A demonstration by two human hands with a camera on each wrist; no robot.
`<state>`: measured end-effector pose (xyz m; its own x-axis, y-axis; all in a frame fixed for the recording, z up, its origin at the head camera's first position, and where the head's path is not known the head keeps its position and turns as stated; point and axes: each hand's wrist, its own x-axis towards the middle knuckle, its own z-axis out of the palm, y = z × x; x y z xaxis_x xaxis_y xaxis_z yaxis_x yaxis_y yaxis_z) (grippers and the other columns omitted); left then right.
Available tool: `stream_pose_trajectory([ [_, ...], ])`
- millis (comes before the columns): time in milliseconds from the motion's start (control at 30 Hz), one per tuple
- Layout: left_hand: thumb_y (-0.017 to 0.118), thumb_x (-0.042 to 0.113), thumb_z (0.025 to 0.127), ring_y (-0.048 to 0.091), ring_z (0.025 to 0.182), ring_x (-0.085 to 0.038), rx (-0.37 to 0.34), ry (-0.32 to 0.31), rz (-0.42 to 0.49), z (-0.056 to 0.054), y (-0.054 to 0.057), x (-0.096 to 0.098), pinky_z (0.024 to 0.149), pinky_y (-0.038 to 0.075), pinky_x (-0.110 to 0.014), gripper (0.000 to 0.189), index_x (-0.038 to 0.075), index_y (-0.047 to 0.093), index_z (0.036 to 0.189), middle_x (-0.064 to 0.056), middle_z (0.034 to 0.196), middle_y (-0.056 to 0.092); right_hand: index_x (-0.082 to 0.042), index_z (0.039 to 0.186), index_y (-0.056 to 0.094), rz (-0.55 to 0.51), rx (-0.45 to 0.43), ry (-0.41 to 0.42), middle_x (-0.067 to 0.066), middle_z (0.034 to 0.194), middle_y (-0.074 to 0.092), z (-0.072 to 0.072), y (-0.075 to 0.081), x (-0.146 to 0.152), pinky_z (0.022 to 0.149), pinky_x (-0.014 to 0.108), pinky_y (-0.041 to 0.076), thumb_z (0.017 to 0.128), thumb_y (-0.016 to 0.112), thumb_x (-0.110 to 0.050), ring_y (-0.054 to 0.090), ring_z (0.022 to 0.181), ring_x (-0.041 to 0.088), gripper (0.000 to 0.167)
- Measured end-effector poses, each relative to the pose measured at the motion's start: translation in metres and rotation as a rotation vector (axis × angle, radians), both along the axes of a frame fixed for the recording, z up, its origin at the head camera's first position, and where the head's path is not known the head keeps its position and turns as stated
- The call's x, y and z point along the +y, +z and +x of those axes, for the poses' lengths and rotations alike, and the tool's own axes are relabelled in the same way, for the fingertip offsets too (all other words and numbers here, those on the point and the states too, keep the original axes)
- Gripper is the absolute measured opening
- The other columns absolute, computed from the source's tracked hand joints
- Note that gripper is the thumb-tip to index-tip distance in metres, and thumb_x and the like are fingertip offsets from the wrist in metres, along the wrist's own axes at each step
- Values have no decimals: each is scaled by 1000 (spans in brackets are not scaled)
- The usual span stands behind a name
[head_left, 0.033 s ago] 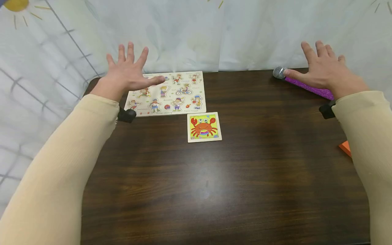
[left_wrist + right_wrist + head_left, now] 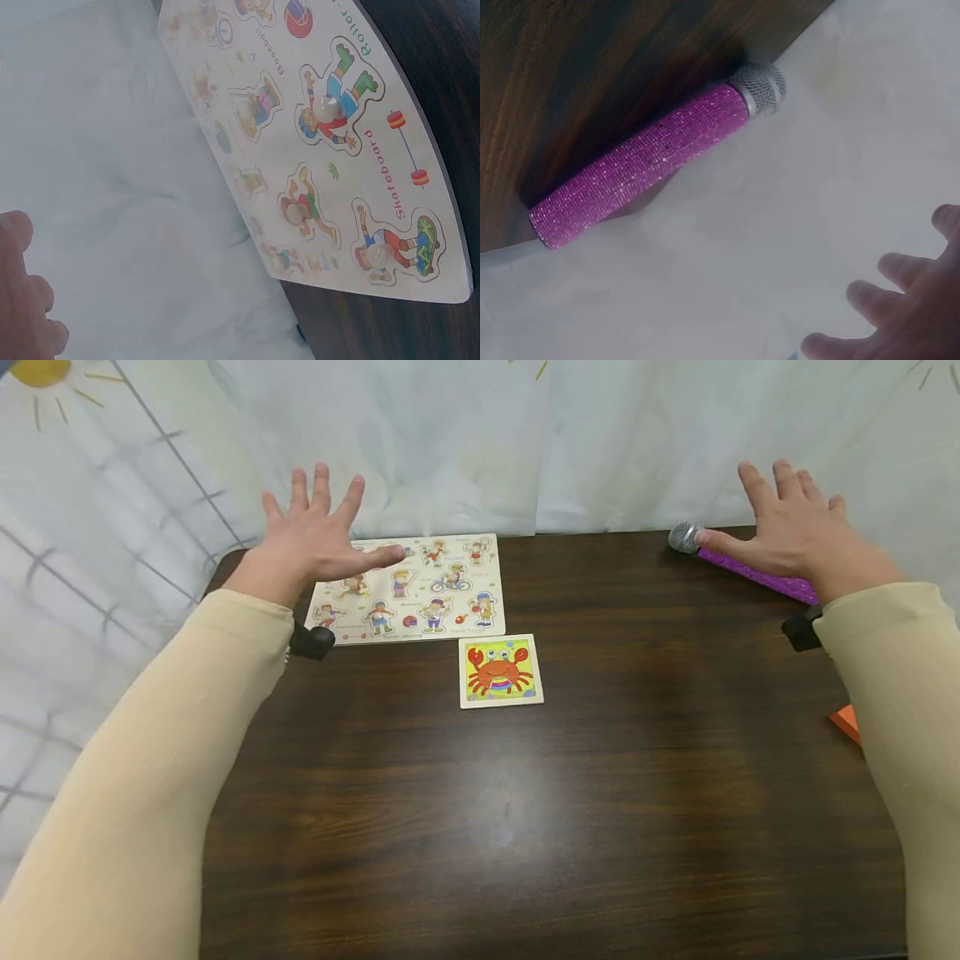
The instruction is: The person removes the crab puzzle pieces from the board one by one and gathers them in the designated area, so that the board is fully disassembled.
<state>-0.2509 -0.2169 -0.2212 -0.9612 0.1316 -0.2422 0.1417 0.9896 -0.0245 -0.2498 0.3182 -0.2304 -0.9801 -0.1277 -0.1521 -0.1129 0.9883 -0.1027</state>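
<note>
Dark table (image 2: 660, 793), right hand (image 2: 813, 535) part-obscuring microphone (image 2: 759, 577), orange object (image 2: 847, 723) part-hidden

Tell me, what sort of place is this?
Possibly a children's play corner, though the wider room is out of view. A puzzle board of sports figures and a small framed crab picture lie on a dark table.

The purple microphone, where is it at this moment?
In the head view, the purple microphone lies on the right side of the table, near its far edge, partly hidden by the right hand.
</note>
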Motion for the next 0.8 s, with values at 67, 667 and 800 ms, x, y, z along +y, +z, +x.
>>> stream_pose_trajectory([
  [67,22,92,85,-34,146,-49,-4,-1,-2,-1,1,0,111,-12,-80,113,21,-26,159,-20,158,-41,-14,162,-19,7,0,4,31,163,-25,-1,0,0,111,82,-2,95,32,-78,-16,150,57,106],
  [667,50,72,93,2,157,-48,-10,-104,168,19,-26,12,119,14,-71,111,11,-10,164,-28,170,-3,-8,165,1,-108,-3,129,33,167,7,1,-11,-30,113,75,20,103,39,-62,15,150,58,90],
  [800,62,62,93,16,157,-43,-50,-177,233,35,-50,31,123,21,-61,108,6,4,165,-27,169,14,-6,165,7,-128,-37,211,33,166,15,8,-24,-54,115,73,20,104,43,-60,16,151,56,89],
])
